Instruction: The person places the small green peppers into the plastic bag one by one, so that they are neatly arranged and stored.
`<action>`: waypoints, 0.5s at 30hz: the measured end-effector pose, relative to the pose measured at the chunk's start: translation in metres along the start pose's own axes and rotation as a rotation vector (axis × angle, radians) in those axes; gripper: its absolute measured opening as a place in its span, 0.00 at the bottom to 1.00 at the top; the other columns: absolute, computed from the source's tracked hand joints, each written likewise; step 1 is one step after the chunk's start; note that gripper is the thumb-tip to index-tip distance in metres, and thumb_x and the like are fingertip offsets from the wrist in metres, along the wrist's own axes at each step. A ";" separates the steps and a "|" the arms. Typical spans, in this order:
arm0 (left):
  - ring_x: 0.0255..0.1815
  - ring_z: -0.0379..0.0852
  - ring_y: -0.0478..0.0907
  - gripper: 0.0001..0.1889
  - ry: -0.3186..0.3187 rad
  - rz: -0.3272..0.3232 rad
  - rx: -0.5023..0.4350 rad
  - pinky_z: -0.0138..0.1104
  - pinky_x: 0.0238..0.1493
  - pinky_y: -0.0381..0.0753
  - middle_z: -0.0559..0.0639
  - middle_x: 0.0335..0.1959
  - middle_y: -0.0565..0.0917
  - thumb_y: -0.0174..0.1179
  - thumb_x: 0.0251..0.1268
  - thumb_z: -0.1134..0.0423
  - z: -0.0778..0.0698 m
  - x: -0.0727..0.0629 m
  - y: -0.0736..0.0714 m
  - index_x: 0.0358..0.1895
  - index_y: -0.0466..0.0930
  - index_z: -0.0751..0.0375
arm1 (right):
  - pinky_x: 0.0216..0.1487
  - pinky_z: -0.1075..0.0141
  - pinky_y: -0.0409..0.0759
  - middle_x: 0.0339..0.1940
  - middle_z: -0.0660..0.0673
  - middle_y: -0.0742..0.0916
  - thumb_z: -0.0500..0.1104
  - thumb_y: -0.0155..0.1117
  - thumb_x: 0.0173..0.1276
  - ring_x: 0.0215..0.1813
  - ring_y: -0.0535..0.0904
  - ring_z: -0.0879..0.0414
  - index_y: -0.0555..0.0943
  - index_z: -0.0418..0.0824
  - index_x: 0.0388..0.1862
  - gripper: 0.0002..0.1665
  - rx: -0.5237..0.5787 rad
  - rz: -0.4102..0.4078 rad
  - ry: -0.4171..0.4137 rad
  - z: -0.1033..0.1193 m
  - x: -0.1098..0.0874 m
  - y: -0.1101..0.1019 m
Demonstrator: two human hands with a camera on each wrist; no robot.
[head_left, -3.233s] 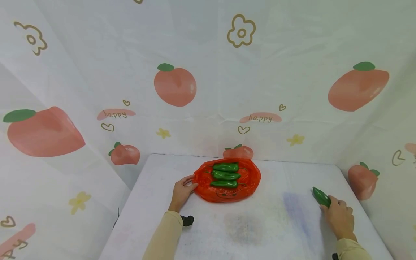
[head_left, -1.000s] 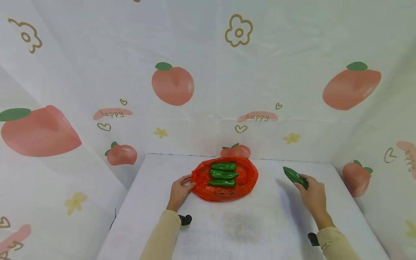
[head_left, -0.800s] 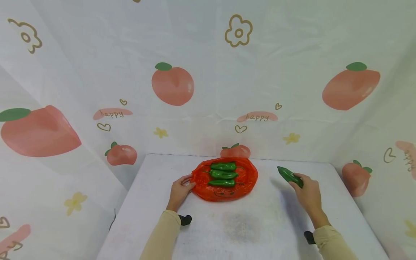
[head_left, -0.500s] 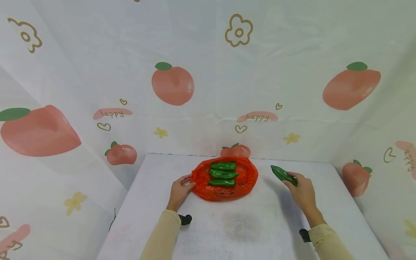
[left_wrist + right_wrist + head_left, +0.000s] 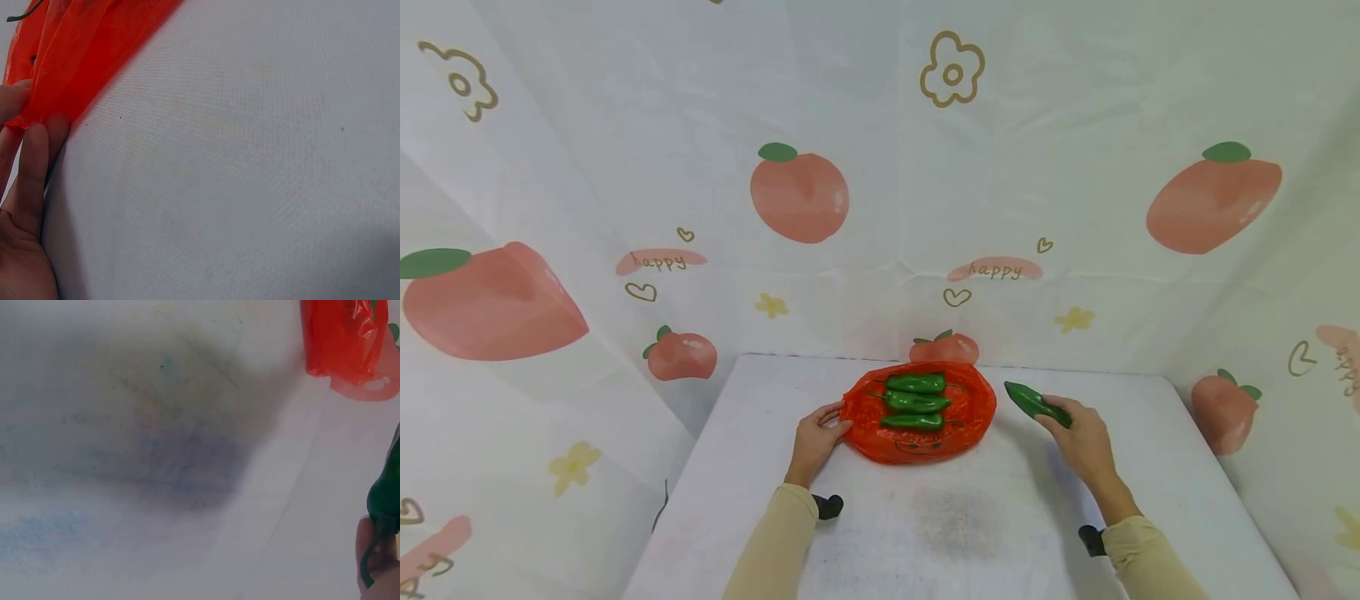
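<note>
A red plastic bag (image 5: 977, 417) lies spread on the table, with three green peppers (image 5: 916, 402) side by side on top of it or in its mouth; I cannot tell which. At the bag's left edge, my left hand (image 5: 812, 440) pinches the plastic between thumb and fingers, as the left wrist view also shows on the red film (image 5: 94, 56). My right hand (image 5: 1084, 437) holds another green pepper (image 5: 1028, 400) above the table, right of the bag, its tip pointing toward the bag. In the right wrist view, that pepper's stem end (image 5: 386, 500) shows beside the fingers.
The white table (image 5: 955, 525) has grey and bluish stains. Behind and beside it hangs a white cloth (image 5: 880, 208) printed with peaches and flowers. Black straps or mounts (image 5: 829, 507) show at both wrists.
My right hand has carried the pepper from the table's right side leftward, close to the bag. The left hand stays on the bag's edge, and the three peppers there have not moved.
</note>
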State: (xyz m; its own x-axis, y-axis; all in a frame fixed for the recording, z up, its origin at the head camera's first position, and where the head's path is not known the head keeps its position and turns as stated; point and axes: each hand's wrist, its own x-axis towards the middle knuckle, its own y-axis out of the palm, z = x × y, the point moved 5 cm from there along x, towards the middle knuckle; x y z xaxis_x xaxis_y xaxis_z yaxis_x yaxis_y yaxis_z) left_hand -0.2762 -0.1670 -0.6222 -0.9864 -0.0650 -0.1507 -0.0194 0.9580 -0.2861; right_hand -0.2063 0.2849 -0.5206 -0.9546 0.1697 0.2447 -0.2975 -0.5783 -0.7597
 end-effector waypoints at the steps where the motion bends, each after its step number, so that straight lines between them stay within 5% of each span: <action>1: 0.41 0.41 0.86 0.23 0.002 0.000 -0.002 0.34 0.49 0.89 0.58 0.64 0.83 0.70 0.66 0.55 0.000 0.000 0.000 0.64 0.81 0.51 | 0.46 0.48 0.77 0.55 0.29 0.86 0.42 0.73 0.66 0.50 0.79 0.36 0.82 0.36 0.61 0.25 0.002 0.005 0.003 0.001 0.000 0.000; 15: 0.40 0.41 0.86 0.23 -0.002 -0.006 0.010 0.34 0.49 0.89 0.58 0.64 0.83 0.70 0.66 0.56 -0.001 0.000 -0.001 0.64 0.81 0.51 | 0.49 0.42 0.80 0.51 0.33 0.90 0.38 0.73 0.65 0.49 0.83 0.37 0.86 0.38 0.53 0.17 0.008 0.010 -0.120 0.017 0.009 0.002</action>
State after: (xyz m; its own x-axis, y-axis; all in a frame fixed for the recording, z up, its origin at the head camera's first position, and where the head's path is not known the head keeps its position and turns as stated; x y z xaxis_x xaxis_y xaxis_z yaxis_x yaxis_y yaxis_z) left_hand -0.2762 -0.1673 -0.6206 -0.9859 -0.0719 -0.1511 -0.0241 0.9547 -0.2967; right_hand -0.2154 0.2721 -0.5094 -0.9490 0.0671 0.3081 -0.2875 -0.5855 -0.7580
